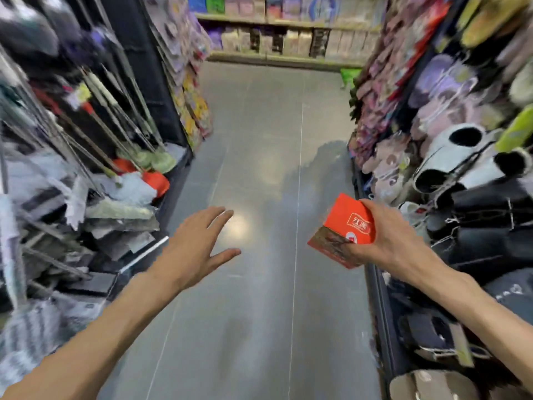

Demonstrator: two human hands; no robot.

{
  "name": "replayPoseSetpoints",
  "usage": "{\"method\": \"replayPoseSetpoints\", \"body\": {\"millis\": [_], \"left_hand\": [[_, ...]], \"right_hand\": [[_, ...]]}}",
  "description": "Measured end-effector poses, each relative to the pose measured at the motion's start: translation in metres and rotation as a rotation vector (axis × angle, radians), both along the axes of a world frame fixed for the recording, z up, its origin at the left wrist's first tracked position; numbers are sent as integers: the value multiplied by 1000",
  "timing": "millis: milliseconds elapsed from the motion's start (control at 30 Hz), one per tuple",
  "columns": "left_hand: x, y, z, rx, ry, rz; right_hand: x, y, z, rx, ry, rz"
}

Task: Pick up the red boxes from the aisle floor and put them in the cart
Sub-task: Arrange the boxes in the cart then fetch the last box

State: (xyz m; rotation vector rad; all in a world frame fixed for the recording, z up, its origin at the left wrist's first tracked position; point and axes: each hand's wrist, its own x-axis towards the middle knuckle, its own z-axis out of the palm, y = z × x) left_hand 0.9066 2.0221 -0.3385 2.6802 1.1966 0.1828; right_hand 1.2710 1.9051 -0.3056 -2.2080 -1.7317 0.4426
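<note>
A grey tiled floor (259,168) is seen running down the middle of a shop aisle, with a pale glare spot near the hands. The left side is lined by racks of mops (86,145) and brooms, their long handles leaning and their heads bunched low, much of it blurred. The right side is filled by shelves of slippers (450,157), white, black, pink and purple, stacked in rows. At the far end a cross shelf (282,39) of boxed goods is seen, its details too blurred to read.

Two bare forearms are stretched forward over the floor. The left hand (196,249) is held palm down above the floor with fingers straight and spread, and nothing is held in it. The right hand (395,241) is wrapped around a red box (343,229), which is gripped by fingers and thumb and held tilted in the air beside the slipper shelves, clear of the floor.
</note>
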Motion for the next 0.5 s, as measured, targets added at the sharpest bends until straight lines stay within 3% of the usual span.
{"method": "replayPoseSetpoints", "body": {"millis": [200,333,500], "left_hand": [[-68,-45,185,163,-20,133],[-109,-99,252,247,-42,238],[-164,-178,288,328,27,425]], "right_hand": [[-61,1,195,140,17,202],[-105,-5,259,186,48,340],[-180,-20,303,209,82,596]]}}
